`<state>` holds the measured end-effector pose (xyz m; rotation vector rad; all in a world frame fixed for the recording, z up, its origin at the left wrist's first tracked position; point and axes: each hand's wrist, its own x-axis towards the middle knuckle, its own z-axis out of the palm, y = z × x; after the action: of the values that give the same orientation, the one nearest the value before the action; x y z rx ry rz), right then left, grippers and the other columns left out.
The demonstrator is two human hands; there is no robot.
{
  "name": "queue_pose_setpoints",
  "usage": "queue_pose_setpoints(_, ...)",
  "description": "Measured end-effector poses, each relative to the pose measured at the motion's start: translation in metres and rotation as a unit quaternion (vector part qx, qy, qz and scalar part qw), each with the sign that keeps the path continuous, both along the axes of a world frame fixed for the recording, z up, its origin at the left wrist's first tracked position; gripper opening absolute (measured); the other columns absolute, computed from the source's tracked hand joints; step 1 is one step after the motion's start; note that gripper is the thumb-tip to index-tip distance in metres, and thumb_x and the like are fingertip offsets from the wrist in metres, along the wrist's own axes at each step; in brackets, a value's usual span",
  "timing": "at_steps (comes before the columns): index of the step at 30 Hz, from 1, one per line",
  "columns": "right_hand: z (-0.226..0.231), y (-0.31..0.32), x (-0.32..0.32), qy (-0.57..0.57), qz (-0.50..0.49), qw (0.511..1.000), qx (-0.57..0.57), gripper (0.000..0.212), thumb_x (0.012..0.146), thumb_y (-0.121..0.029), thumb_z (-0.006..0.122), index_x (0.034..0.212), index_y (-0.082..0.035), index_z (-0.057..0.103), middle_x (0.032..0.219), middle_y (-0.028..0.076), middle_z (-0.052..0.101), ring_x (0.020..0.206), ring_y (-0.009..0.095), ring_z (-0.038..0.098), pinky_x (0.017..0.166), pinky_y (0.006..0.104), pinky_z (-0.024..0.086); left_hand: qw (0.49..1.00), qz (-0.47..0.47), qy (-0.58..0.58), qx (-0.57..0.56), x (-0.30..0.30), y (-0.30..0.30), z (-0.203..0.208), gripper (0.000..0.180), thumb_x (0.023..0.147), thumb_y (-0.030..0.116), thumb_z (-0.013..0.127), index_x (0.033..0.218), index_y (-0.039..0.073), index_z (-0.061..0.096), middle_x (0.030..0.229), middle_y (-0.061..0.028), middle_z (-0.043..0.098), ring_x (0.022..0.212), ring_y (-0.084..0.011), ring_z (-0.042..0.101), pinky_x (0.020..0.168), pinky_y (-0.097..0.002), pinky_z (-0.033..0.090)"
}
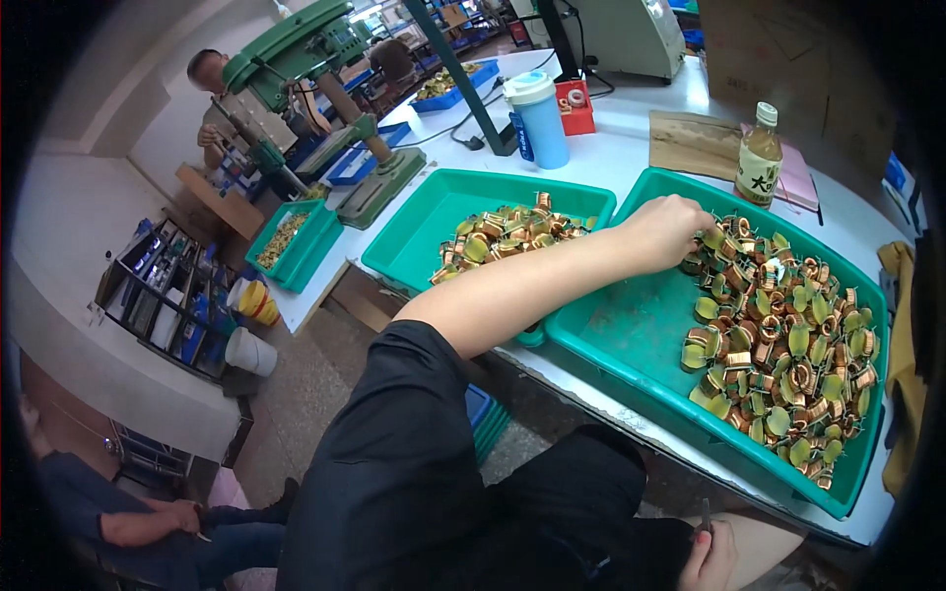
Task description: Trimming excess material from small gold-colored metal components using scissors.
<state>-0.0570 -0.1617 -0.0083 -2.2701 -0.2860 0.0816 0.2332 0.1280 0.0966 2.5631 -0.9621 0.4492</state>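
The left hand point(668, 234) reaches among copper coils point(788, 345) heaped in the right green tray point(631, 335); whether its grip holds one, I cannot tell. Near right, the right hand point(711, 559) clasps a dark tool point(706, 514). Packed tightly, coils could snag and drag neighbours.

Pale wall point(74, 182) down left side, curved by lens. Low dark shelving rack point(177, 305) along it, shelves crowded, blue bins point(190, 347) among contents. Floor point(307, 366) grey, speckled. White-topped workbench point(621, 148) spans middle and right, near edge scuffed. Large brown cardboard box point(788, 69) behind bench, upper right. Far end of room: bright overhead light point(367, 12), more benches, cluttered, detail too small.
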Motion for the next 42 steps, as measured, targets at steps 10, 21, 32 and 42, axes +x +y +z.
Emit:
queue_pose_setpoints(10, -0.007, -0.007, -0.003, 0.035, 0.002, 0.999, -0.024, 0.024, 0.092, -0.013, 0.042, 0.105, 0.003, 0.054, 0.098, 0.019, 0.058, 0.086, 0.035, 0.055, 0.081, 0.0372, 0.044, 0.998, 0.014, -0.019, -0.065, 0.008, -0.010, -0.019, 0.035, 0.066, 0.003, 0.069, 0.099, 0.004, 0.057, 0.090, -0.0117, 0.060, 0.074, -0.0294, 0.058, 0.070, -0.0381, 0.049)
queue_pose_setpoints(21, -0.007, -0.006, -0.003, 0.051, 0.008, 0.999, -0.015, 0.024, 0.092, -0.014, 0.042, 0.106, 0.003, 0.053, 0.098, 0.020, 0.059, 0.087, 0.036, 0.055, 0.081, 0.0370, 0.044, 0.999, 0.014, -0.023, -0.036, 0.017, -0.007, -0.025, 0.028, 0.068, 0.006, 0.069, 0.094, 0.002, 0.059, 0.090, -0.0110, 0.058, 0.075, -0.0294, 0.057, 0.071, -0.0372, 0.049)
queue_pose_setpoints(32, -0.012, -0.011, -0.001, 0.042, -0.003, 0.998, -0.041, 0.024, 0.092, -0.014, 0.042, 0.106, 0.002, 0.054, 0.096, 0.019, 0.060, 0.083, 0.035, 0.056, 0.076, 0.0370, 0.045, 0.908, 0.019, 0.228, -0.352, -0.008, -0.005, 0.012, 0.021, 0.078, 0.007, 0.065, 0.095, -0.004, 0.059, 0.088, -0.0128, 0.063, 0.072, -0.0200, 0.063, 0.062, -0.0253, 0.054)
queue_pose_setpoints(42, -0.009, 0.001, 0.000, 0.043, 0.005, 0.999, -0.003, 0.025, 0.093, -0.016, 0.042, 0.105, 0.001, 0.055, 0.091, 0.019, 0.061, 0.078, 0.036, 0.056, 0.072, 0.0379, 0.046, 0.506, -0.259, 0.499, -0.655, -0.097, -0.020, 0.022, 0.038, 0.083, 0.013, 0.062, 0.114, -0.006, 0.052, 0.096, -0.0161, 0.063, 0.077, -0.0166, 0.065, 0.054, -0.0163, 0.055)
